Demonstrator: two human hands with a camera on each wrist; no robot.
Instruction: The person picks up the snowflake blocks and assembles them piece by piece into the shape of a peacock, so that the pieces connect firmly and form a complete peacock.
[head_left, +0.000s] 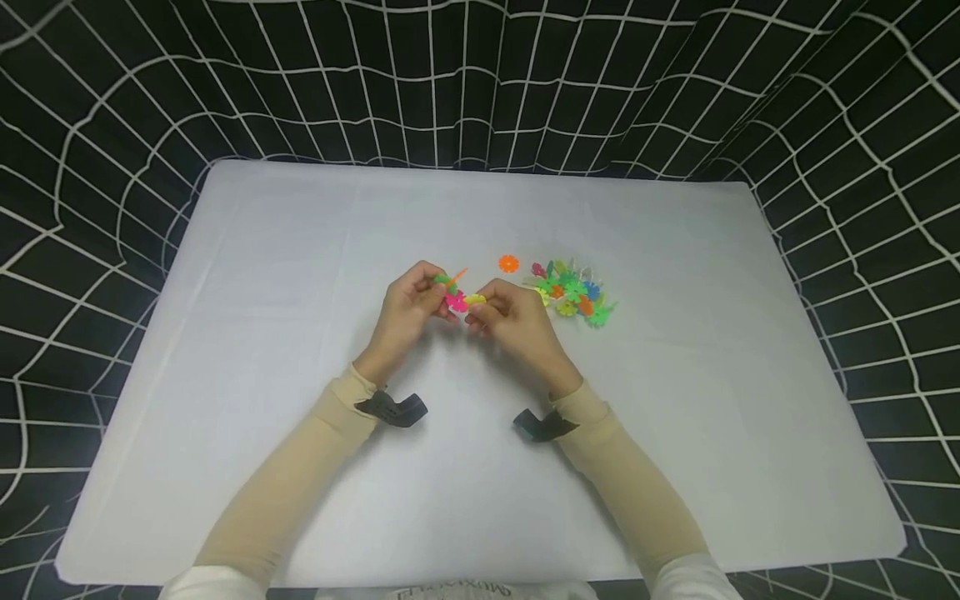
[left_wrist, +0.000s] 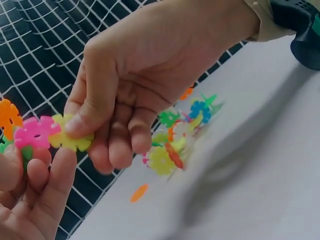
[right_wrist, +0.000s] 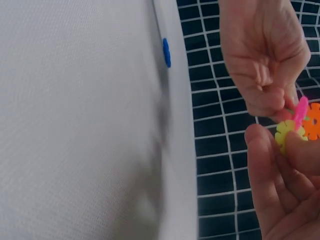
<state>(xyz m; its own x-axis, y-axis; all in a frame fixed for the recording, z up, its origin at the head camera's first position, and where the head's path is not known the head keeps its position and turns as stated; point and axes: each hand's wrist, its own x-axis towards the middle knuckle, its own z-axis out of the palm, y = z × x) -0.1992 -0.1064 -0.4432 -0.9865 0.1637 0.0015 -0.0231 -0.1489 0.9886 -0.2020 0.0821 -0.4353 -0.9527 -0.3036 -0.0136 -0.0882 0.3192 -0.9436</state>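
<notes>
My left hand [head_left: 407,307] holds a small cluster of flower-shaped plastic snowflake pieces: a green one [head_left: 442,281], an orange one [left_wrist: 10,119] and a pink one [left_wrist: 36,133]. Between thumb and fingers, my right hand [head_left: 525,321] pinches a yellow snowflake piece [left_wrist: 70,134]. The yellow piece meets the pink one edge to edge, at an angle to it in the right wrist view. Whether their slots are fully engaged cannot be told. Fingers partly cover the green piece. Both hands are raised above the white table, close together.
To the right of my hands lies a pile of mixed snowflake pieces [head_left: 573,289]. A single orange piece [head_left: 508,263] lies just left of it. The right wrist view also has a blue piece [right_wrist: 167,52] near the edge of the white table [right_wrist: 90,125]. White-lined dark netting [head_left: 465,92] surrounds the table.
</notes>
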